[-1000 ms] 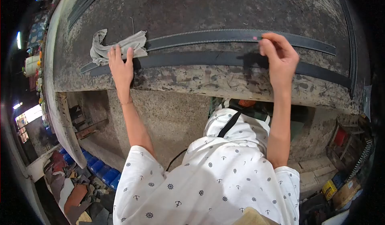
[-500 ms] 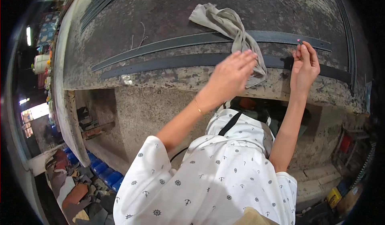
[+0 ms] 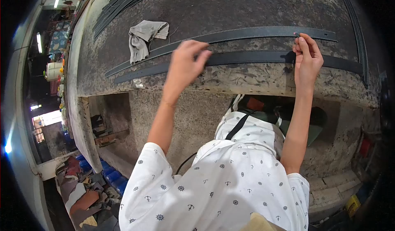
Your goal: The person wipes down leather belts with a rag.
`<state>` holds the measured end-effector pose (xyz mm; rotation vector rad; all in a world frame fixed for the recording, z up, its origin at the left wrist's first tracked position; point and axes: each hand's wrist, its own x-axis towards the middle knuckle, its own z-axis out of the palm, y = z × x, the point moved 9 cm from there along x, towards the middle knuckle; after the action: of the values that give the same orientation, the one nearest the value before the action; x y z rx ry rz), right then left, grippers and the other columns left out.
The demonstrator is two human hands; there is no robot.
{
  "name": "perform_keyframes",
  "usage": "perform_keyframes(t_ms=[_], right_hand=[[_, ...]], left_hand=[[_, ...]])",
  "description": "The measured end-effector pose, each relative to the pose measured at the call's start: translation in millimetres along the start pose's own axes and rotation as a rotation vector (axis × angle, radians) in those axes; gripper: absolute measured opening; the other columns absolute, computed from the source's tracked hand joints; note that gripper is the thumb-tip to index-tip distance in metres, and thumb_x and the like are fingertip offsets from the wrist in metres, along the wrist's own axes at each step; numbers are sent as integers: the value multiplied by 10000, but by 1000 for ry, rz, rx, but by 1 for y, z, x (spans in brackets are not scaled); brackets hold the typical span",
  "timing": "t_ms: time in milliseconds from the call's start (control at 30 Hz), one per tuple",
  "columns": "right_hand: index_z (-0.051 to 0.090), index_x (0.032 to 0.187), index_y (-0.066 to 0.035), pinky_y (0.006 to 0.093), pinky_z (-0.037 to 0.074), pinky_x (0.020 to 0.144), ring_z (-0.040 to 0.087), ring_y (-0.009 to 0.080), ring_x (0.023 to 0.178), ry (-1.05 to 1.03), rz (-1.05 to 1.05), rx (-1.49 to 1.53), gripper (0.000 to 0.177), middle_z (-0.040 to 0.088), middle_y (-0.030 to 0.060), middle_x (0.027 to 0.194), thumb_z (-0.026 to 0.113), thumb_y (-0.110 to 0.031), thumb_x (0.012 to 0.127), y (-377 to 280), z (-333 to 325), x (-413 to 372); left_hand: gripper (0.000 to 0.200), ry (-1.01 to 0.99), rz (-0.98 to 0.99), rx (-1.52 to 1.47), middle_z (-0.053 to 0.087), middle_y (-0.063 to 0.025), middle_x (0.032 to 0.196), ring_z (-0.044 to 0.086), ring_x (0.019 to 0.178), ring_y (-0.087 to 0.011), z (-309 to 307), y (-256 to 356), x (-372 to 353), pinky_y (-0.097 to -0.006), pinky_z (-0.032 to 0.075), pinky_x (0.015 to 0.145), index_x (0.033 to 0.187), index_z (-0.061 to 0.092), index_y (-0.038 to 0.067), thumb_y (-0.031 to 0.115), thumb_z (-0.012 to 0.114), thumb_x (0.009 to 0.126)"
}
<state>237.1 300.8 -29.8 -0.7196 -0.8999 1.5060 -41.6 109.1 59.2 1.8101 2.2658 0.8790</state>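
Observation:
My left hand [image 3: 187, 64] hovers over the middle of two dark leather straps, thumb and fingers apart, holding nothing. The far strap [image 3: 255, 32] has a stitched edge; the near strap [image 3: 247, 57] lies along the table's front edge and looks plain. At the right, my right hand [image 3: 307, 60] is raised above the straps, with fingertips pinched on a tiny pinkish-tipped item [image 3: 296, 34] too small to name. A crumpled grey cloth [image 3: 144, 37] rests on the table beyond the left part of the far strap.
More dark straps lie in a bundle [image 3: 123, 9] at the back left, and others run down the right side [image 3: 357, 37]. The worn table [image 3: 230, 81] has a rough front edge. Leather scraps [image 3: 88, 194] and blue containers [image 3: 113, 175] are on the floor at left.
The grey cloth has gone from beside my left hand to the far left of the table. My left hand has moved left, away from the right hand, which still pinches the tiny item.

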Motion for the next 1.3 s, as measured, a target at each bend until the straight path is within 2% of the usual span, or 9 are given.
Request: perform_keyframes(t_ms=[333,567,667,833,900,967,1100,1167,1300], right_hand=[[711,1074,31,237,486,688,585,83,759,-18,-23,-80,161,690,44,907,693,-69,950,-4,6,-2],[716,1064,26,227,473,682,576,79,752,-38,-45,-176,153,683,27,881,687,-70,949,-6,9,-3],[718,1063,21,225,473,681,578,77,752,-37,-36,-146,154,685,23,888,689,-80,951,-5,10,-3],[718,1069,12,223,487,690,586,76,757,-20,-35,-196,160,687,19,895,696,-95,952,-9,12,-6],[718,1073,12,226,498,699,598,81,761,-24,-40,-203,165,695,26,903,697,-98,952,-8,12,-5],[717,1078,12,229,508,708,611,86,766,-21,-48,-208,170,703,34,910,699,-101,952,-8,12,-5],[724,1091,19,241,544,749,657,103,799,-28,-59,-266,179,735,74,954,698,-89,951,-10,16,-7],[725,1095,24,246,553,764,670,110,808,-57,-75,-307,182,742,87,964,697,-82,950,-12,20,-7],[719,1099,45,253,560,758,677,112,793,-47,-21,-425,184,743,91,954,688,-58,949,-25,9,-22]], left_hand=[[156,12,107,88,666,-172,912,643,768,-330,45,13,11,-391,513,719,967,681,-28,123,661,935],[205,-60,-287,-45,660,-206,896,652,864,-401,23,-20,22,-446,509,755,979,645,-28,174,653,946],[247,-25,234,55,687,-94,938,641,851,-241,24,5,0,-354,503,727,1101,705,17,142,735,890],[164,-131,-53,-73,645,-97,1028,594,919,-294,40,-31,0,-398,483,798,1026,710,20,87,705,877],[86,22,124,238,622,-105,954,585,927,-303,28,-18,4,-417,454,796,968,679,29,79,661,900],[67,179,32,491,602,-116,948,571,907,-314,4,-42,9,-442,430,777,920,646,46,97,605,935],[145,183,116,309,654,-134,1008,621,955,-334,-8,-9,12,-410,487,840,1027,695,-7,83,646,924],[145,-89,155,-26,679,-127,1011,648,936,-314,27,15,6,-388,507,815,1006,728,1,88,700,894],[111,-36,93,40,671,-126,967,649,889,-309,43,16,5,-374,514,772,963,738,2,75,717,882]])
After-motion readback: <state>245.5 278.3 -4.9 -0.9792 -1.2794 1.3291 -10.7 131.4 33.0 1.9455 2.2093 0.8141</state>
